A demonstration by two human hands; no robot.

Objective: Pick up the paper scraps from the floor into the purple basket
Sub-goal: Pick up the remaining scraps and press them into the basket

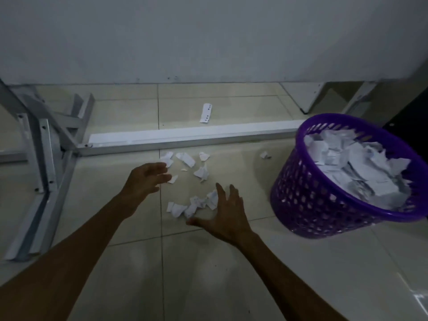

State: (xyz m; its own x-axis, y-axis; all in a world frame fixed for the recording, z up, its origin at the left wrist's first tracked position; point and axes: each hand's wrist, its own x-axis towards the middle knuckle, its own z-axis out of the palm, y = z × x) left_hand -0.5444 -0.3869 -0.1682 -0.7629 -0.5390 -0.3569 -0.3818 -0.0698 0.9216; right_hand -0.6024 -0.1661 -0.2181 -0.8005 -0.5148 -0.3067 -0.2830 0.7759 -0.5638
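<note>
Head view showed me both bare arms stretched out over the tiled floor (208, 262). My left hand (144, 179) hovered with its fingers loosely spread and nothing in them, the fingertips just beside a small scrap (173, 179). My right hand (225, 213) was splayed wide, thumb out to the left, empty, right against the near cluster of crumpled paper scraps (192, 206); I could not tell whether it touched them. More scraps (187, 159) lay scattered beyond, close to a white metal bar (185, 139) running across the floor, and one lone scrap (265, 155) sat nearer the purple basket (301, 193). That basket stood on the floor to my right, well filled with white paper. A punched paper strip (206, 113) lay past the bar, toward the wall (208, 38). Grey metal frame legs (46, 147) stood at the left.
</note>
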